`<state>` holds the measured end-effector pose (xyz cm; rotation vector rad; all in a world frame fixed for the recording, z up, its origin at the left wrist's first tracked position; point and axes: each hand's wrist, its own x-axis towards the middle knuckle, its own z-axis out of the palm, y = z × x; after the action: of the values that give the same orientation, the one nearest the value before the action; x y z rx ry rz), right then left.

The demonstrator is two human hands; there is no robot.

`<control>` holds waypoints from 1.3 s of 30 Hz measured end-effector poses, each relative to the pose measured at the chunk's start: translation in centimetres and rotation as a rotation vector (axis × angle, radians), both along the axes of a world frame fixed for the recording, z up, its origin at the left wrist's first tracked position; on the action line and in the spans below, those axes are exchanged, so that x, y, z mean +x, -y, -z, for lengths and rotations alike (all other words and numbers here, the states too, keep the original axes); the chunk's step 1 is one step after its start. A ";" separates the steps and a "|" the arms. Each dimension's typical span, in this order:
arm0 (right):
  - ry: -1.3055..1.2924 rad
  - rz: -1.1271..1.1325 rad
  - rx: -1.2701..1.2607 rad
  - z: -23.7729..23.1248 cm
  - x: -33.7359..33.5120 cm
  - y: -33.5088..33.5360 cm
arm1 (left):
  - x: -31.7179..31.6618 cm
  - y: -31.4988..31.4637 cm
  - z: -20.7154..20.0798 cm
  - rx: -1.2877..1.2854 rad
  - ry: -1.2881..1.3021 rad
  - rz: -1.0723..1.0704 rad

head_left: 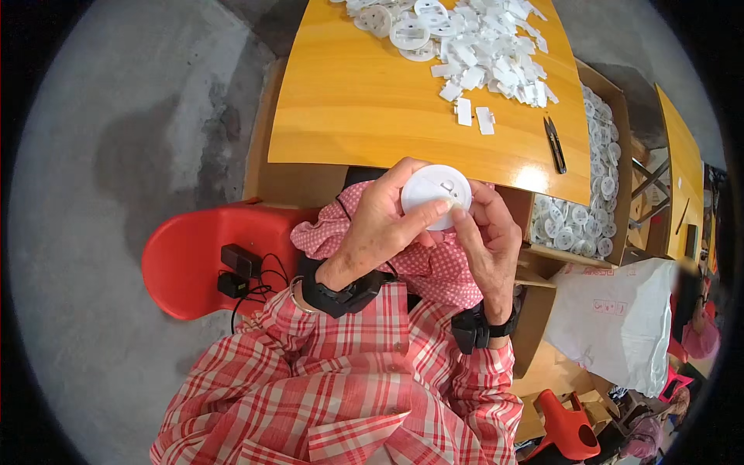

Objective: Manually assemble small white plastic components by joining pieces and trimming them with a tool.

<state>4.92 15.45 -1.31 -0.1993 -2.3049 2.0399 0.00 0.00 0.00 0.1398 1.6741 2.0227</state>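
A round white plastic disc (422,184) with a small raised fitting is held over my lap, just off the table's near edge. My left hand (381,213) grips its left side, thumb pressed on its face. My right hand (490,232) pinches the lower right rim, its thumb beside the left thumb. Whether a small part sits under the thumbs cannot be made out. On the yellow table (349,108), two flat white plates (485,121) lie apart from a heap of similar white plates (496,58). More white discs (409,34) are piled at the heap's left.
Black thread snips (555,146) lie near the table's right edge. A carton of white discs (577,225) stands to the right, with a white sack (612,318) below it. A red chair (182,263) at left bears black adapters (242,262) and cables. Other people sit far right.
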 end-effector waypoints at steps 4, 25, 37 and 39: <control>0.026 0.019 -0.102 0.4 -0.1 0.3 | -0.1 0.0 0.0 0.021 0.018 -0.022; -0.096 0.290 0.622 2.4 -5.6 -9.7 | -0.9 1.2 -0.1 0.039 -0.051 -0.172; -0.019 0.242 1.552 7.9 -9.3 -16.2 | -0.5 0.0 -2.9 -0.107 -0.150 -0.152; -0.059 0.237 1.571 7.7 -8.9 -16.3 | -0.4 0.0 -3.3 -0.159 -0.278 -0.149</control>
<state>-3.97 31.79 -9.04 -0.2493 -2.8121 -0.1867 -0.38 0.05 3.25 0.2574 2.0657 2.0399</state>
